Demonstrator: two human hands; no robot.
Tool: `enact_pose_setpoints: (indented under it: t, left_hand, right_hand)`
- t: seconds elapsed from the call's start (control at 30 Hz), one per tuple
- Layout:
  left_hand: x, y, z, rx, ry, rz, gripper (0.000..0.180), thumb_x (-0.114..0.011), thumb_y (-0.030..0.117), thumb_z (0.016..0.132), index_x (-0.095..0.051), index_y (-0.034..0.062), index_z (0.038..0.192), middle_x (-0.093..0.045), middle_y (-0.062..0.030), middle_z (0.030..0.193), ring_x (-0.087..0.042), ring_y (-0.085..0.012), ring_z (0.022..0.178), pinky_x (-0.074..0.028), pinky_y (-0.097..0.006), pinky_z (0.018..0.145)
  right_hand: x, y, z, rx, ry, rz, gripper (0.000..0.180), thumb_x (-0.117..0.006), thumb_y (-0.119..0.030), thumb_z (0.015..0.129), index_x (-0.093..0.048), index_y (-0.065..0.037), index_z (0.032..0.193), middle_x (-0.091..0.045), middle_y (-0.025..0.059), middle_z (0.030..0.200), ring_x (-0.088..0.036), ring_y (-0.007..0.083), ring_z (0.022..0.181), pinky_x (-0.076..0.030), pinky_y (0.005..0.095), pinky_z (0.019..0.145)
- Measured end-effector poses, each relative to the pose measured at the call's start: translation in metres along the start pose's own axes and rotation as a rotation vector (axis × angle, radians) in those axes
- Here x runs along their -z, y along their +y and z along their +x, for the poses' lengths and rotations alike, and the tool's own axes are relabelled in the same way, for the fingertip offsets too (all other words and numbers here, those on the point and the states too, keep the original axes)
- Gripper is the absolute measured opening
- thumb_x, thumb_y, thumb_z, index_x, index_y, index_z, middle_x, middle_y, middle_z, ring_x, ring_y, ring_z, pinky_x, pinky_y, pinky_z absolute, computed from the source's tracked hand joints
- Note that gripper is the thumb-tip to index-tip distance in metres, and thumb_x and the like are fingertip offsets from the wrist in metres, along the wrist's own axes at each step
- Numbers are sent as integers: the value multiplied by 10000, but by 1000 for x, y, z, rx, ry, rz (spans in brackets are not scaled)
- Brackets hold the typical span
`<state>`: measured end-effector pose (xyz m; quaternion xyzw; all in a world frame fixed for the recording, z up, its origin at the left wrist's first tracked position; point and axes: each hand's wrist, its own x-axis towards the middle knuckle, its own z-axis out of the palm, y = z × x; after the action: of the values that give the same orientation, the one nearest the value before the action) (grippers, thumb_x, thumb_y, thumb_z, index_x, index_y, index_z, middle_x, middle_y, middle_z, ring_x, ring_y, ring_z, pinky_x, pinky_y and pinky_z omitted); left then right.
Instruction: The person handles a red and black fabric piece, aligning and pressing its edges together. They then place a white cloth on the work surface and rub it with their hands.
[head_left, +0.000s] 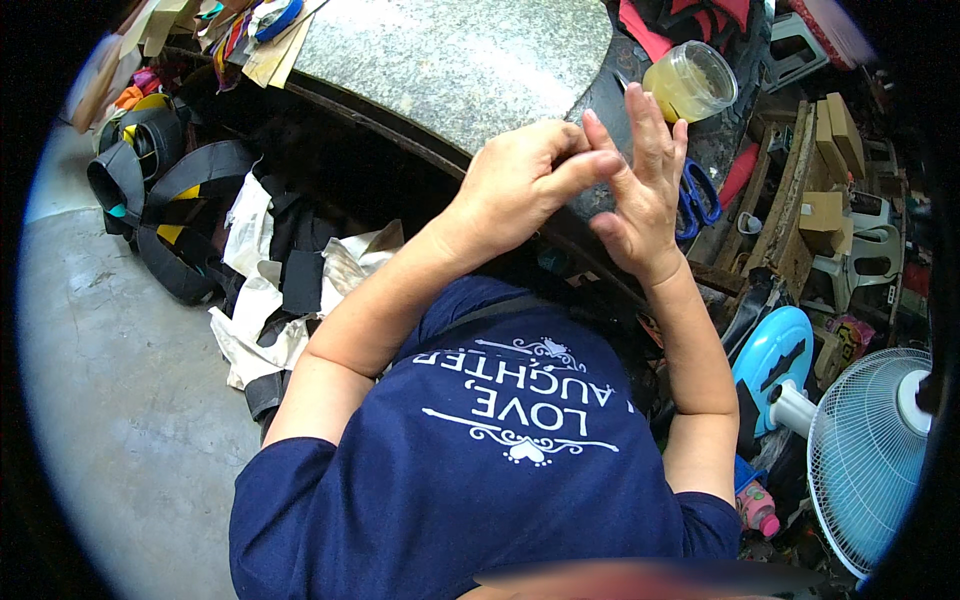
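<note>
My left hand (515,185) is raised over the near edge of the workbench, its fingers curled in and its thumb pressed toward them. Its thumb tip meets the fingers of my right hand (645,195); whether anything small is pinched there I cannot make out. The right hand is upright with its fingers stretched out and apart. Just beyond its fingertips is a clear round jar (690,82) with a pale yellow substance inside. Blue-handled scissors (697,198) lie to the right of that hand, partly hidden by it.
A grey speckled stone slab (450,60) covers the bench. Red and black material (690,20) sits at the back. Dark straps (190,190) and white scraps (250,230) are heaped at left on the concrete floor (110,400). A fan (870,460) stands close at right.
</note>
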<state>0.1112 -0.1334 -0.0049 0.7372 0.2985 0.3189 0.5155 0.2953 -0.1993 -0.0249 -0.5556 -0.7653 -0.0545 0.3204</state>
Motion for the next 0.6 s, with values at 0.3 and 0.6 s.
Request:
enact_pose_setpoints:
  t: [0.3, 0.6]
  left_hand:
    - [-3, -8, 0, 42, -82, -342, 240, -663, 226, 972, -694, -3, 909, -649, -27, 711, -592, -81, 647, -479, -259, 586]
    - [14, -6, 3, -422, 332, 287, 205, -616, 193, 1002, -716, 14, 1017, -698, -113, 981, -652, -216, 899, -512, -317, 806]
  right_hand:
    - [3, 6, 1, -19, -25, 299, 926, -225, -848, 890, -484, -204, 1502, -310, 204, 1611, -321, 356, 1476, -125, 548, 1210]
    - [19, -8, 2, -508, -36, 1641, 1108, -198, -940, 807, 54, -232, 1621, -355, 333, 1533, -475, 446, 1357, -333, 507, 1160]
